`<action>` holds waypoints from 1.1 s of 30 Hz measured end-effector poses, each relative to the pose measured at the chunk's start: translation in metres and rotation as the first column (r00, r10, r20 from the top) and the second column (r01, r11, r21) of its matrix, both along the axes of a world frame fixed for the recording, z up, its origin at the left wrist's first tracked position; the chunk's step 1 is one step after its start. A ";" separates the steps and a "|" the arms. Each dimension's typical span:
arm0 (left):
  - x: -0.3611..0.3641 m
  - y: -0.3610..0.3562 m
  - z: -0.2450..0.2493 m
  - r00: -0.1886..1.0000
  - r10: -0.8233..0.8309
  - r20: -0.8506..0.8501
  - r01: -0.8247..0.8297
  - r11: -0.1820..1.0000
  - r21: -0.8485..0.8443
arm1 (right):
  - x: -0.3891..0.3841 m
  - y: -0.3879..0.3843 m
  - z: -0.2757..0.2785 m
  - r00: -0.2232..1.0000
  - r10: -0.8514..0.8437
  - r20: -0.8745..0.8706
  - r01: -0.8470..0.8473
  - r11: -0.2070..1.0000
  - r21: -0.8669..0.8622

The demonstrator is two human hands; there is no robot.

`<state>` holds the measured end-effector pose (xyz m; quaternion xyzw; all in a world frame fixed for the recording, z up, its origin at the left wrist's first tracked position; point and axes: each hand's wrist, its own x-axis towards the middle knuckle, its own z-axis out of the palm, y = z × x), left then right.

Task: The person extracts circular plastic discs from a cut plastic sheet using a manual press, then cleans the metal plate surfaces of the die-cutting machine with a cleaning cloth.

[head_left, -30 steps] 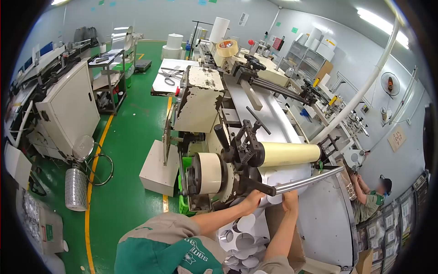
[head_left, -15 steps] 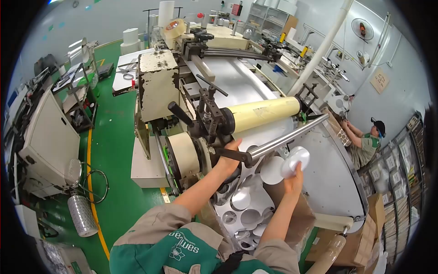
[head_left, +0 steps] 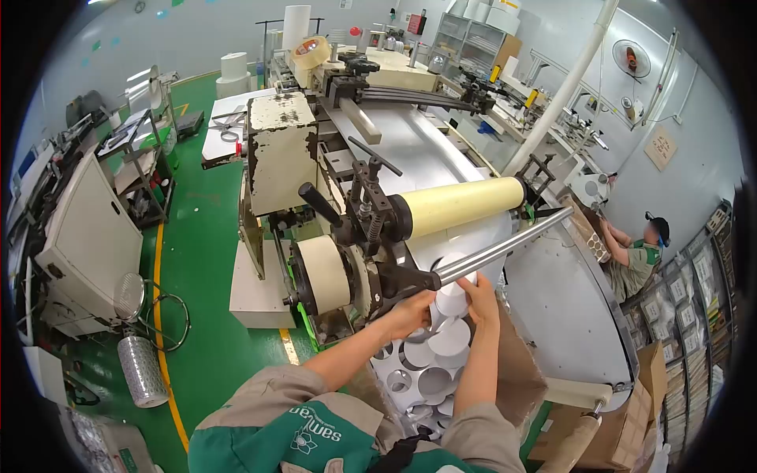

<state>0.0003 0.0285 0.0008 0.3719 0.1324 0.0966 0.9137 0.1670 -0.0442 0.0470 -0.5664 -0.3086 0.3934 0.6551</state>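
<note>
Below the steel bar [head_left: 505, 244], my right hand [head_left: 482, 303] grips white round discs [head_left: 451, 299] by their right edge. My left hand [head_left: 412, 314] is close by on the left, fingers curled in near the edge of the punched sheet. What its fingers hold, if anything, is hidden. The silvery sheet with round holes [head_left: 398, 381] hangs down below my hands into a cardboard box [head_left: 512, 366], with loose white discs [head_left: 449, 339] among it. Above the bar sits a yellow roller [head_left: 461, 206].
A black-handled clamp [head_left: 315, 201] and a cream drum [head_left: 323, 272] stand left of my hands. A cream tube [head_left: 579, 392] juts out at lower right. A metal panel [head_left: 560, 307] lies to the right. A co-worker [head_left: 635, 248] works at the far right.
My right hand has moved left and up with the discs, under the steel bar. My left hand has come down from beside the roller to near the discs.
</note>
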 end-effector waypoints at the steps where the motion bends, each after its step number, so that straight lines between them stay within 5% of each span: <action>1: -0.001 -0.005 0.002 0.999 -0.004 -0.032 0.004 1.000 -0.009 | 0.002 -0.006 -0.008 0.995 -0.018 -0.102 0.015 1.000 -0.024; 3: 0.001 0.002 -0.001 0.998 -0.050 -0.025 0.052 0.996 0.066 | 0.004 -0.020 -0.024 0.967 -0.116 -0.227 0.155 0.975 0.161; 5: 0.006 0.006 -0.001 0.992 0.126 0.002 -0.124 0.973 0.194 | 0.017 -0.038 -0.042 0.822 -0.131 -0.555 0.344 0.890 0.299; 7: -0.003 0.005 0.046 0.892 0.447 0.063 -0.445 0.895 -0.036 | 0.021 -0.052 -0.036 0.573 0.077 -0.816 0.457 0.796 0.397; 9: 0.016 0.032 0.008 0.877 0.458 0.146 -0.435 0.885 -0.163 | 0.051 -0.059 -0.057 0.452 0.153 -0.879 0.593 0.685 0.424; 11: 0.025 0.040 0.011 0.871 0.463 0.165 -0.405 0.867 -0.292 | 0.042 -0.056 -0.036 0.489 -0.111 -0.865 0.664 0.691 0.286; 15: 0.034 0.048 0.023 0.902 0.396 0.172 -0.295 0.856 -0.425 | 0.019 -0.036 -0.009 0.649 -0.085 -0.756 0.511 0.784 0.351; 19: 0.028 0.048 0.035 0.914 0.201 0.351 0.031 0.831 -0.556 | 0.000 -0.018 0.010 0.935 -0.181 -0.304 0.269 0.922 0.278; 21: 0.052 0.050 -0.014 0.921 0.293 0.256 -0.157 0.882 -0.445 | -0.001 -0.012 0.014 0.981 -0.123 -0.147 0.154 0.962 0.226; 23: 0.047 0.037 -0.020 0.873 0.477 0.100 -0.463 0.876 -0.136 | -0.002 -0.005 0.017 0.995 -0.088 0.039 0.079 0.978 0.195; 25: 0.042 0.018 -0.030 0.871 0.473 0.135 -0.466 0.881 -0.081 | -0.001 -0.002 0.018 0.958 -0.052 0.284 0.047 0.999 0.024; 28: 0.017 -0.005 0.025 0.888 0.439 0.139 -0.428 0.898 -0.097 | -0.014 0.001 0.016 0.981 -0.019 0.191 0.007 0.998 0.064; 31: 0.017 0.005 0.006 0.934 0.346 0.088 -0.344 0.938 -0.040 | -0.004 -0.010 -0.010 0.973 -0.202 0.115 0.181 0.968 0.174; 33: 0.011 0.005 0.023 0.930 0.362 0.063 -0.346 0.920 -0.183 | 0.003 -0.026 -0.014 0.906 -0.336 -0.258 0.402 0.874 0.274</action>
